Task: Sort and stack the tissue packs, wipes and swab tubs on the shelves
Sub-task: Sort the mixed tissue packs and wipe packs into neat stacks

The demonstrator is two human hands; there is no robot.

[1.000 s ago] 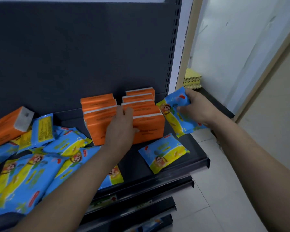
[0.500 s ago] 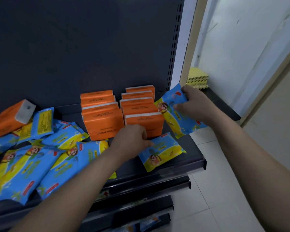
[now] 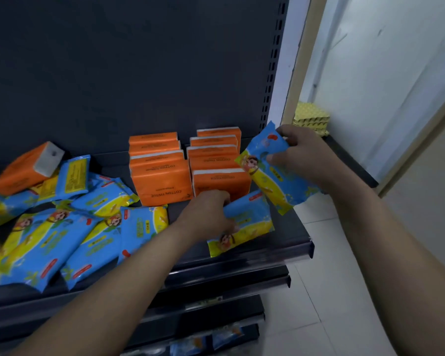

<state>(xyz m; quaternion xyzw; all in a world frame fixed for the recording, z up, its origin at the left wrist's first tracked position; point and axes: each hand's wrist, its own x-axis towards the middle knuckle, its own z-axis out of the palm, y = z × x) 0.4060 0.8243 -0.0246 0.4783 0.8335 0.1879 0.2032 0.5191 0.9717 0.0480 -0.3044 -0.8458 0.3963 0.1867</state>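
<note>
Two rows of orange tissue packs [image 3: 162,183] stand upright at the middle of the dark shelf [image 3: 288,242]. My right hand [image 3: 301,155] holds a blue and yellow wipes pack [image 3: 270,173] tilted against the right row. My left hand [image 3: 208,214] grips the left end of a second wipes pack [image 3: 247,224] lying on the shelf in front of that row. A loose heap of wipes packs [image 3: 49,235] covers the shelf's left part, and one orange tissue pack [image 3: 23,168] lies tilted on top of it.
The shelf's right end meets a perforated upright [image 3: 272,73]. Beyond it are a doorway, a white wall and a stack of yellow cartons [image 3: 311,119]. Lower shelves [image 3: 216,337] with more blue packs sit below. Tiled floor [image 3: 332,304] lies to the right.
My left hand left the orange tissue packs, came forward and down, and took hold of the wipes pack lying in front. My right hand kept its wipes pack in place.
</note>
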